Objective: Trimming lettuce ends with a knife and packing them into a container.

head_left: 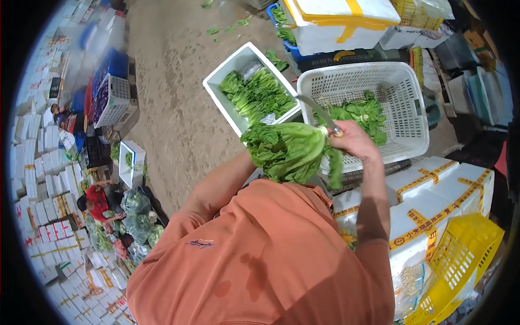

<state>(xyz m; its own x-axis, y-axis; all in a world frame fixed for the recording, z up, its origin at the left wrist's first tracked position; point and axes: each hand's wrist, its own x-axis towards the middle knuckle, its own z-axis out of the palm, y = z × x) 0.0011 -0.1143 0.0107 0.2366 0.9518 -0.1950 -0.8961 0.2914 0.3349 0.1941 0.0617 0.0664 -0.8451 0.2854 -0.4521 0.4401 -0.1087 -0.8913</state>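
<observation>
In front of my chest a leafy green lettuce (295, 150) lies on its side in the air, its pale cut end toward the right. My left forearm (223, 181) runs under its leafy end; the left hand is hidden behind the leaves. My right hand (353, 142) is closed round the handle of a knife (318, 111), close to the pale end. The blade points up and left. Below the right hand a loose leaf (335, 167) hangs down. Beyond the lettuce stands a white foam box (216, 96) of lettuces; right of it, a white plastic basket (417, 108) holds loose leaves.
Taped foam boxes (433, 197) and a yellow crate (468, 244) stand at my right. Another foam box (346, 13) is at the far right. Leaf scraps (230, 28) litter the floor (168, 81). At left, a person in red (97, 203) crouches by bagged vegetables (135, 216).
</observation>
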